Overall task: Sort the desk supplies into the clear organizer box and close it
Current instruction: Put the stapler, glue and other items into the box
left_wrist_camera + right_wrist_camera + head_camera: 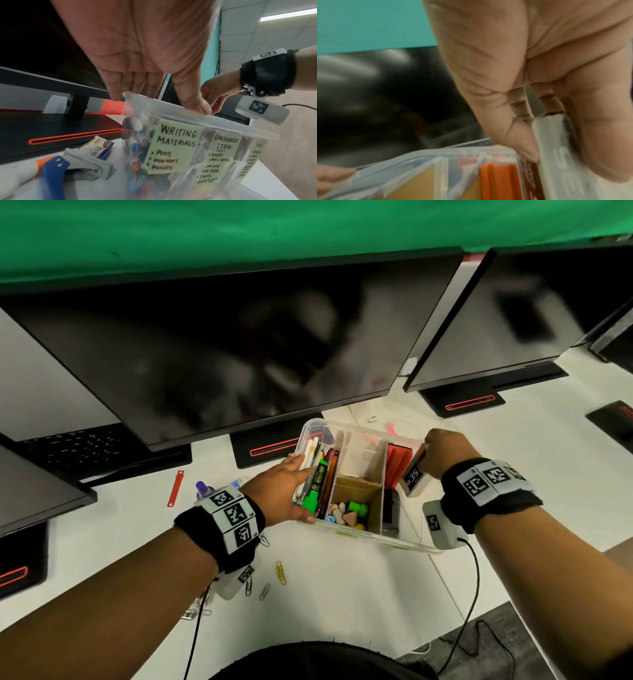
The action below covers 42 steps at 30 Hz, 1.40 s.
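White staple box [414,474] upright (long axis vertical), right hand [442,453] pinching; left hand [284,491] flat on organizer [356,537]

The head view looks steeply down on the box [356,436] from above. The left wrist view looks along the palm, close against the box's labelled wall. The right wrist view, blurred, nearly touches its rim; all share the box.
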Each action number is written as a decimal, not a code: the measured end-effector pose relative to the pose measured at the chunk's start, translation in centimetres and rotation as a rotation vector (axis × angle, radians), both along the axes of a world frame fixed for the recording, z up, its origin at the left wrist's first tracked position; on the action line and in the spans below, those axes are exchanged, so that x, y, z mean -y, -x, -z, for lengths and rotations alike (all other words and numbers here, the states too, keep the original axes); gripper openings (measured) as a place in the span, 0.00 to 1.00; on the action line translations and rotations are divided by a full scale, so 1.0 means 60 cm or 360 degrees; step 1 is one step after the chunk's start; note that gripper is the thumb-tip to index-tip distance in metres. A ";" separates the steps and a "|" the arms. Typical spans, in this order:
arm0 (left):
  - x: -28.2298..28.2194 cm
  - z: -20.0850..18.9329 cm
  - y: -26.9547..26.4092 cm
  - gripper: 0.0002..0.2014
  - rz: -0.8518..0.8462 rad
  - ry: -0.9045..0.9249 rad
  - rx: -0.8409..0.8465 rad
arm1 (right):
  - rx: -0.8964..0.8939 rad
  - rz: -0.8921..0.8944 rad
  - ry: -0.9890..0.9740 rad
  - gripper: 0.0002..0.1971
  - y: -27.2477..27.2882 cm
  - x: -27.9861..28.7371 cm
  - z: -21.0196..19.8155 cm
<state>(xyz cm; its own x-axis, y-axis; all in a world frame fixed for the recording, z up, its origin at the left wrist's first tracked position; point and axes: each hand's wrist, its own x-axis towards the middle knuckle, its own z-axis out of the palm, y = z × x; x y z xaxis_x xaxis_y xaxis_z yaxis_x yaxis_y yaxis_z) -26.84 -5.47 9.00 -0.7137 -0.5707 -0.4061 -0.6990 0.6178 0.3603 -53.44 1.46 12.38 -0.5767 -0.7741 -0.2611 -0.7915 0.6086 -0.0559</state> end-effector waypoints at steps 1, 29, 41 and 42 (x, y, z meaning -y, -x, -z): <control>0.000 0.001 0.000 0.47 0.0000 -0.0006 0.0004 | -0.0011 -0.0032 -0.0080 0.14 -0.002 0.004 0.006; 0.080 0.068 -0.150 0.20 -0.0596 0.0397 -0.0265 | 0.0243 -0.0544 -0.0073 0.18 -0.245 0.065 -0.047; 0.113 0.108 -0.223 0.17 -0.0608 0.0186 0.0094 | 0.0299 -0.0855 -0.0382 0.20 -0.440 0.145 0.093; 0.114 0.108 -0.224 0.16 -0.0607 0.0181 0.0088 | 0.0253 -0.0850 -0.0453 0.22 -0.444 0.152 0.105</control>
<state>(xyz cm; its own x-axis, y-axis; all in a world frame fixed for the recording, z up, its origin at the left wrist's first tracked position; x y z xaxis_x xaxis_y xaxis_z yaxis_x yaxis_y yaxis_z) -13.40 -12.33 2.50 -0.4210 -0.8340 -0.3567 -0.9022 0.3442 0.2601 -26.78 -7.66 6.09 -0.0665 -0.8322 -0.5504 -0.9860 0.1395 -0.0918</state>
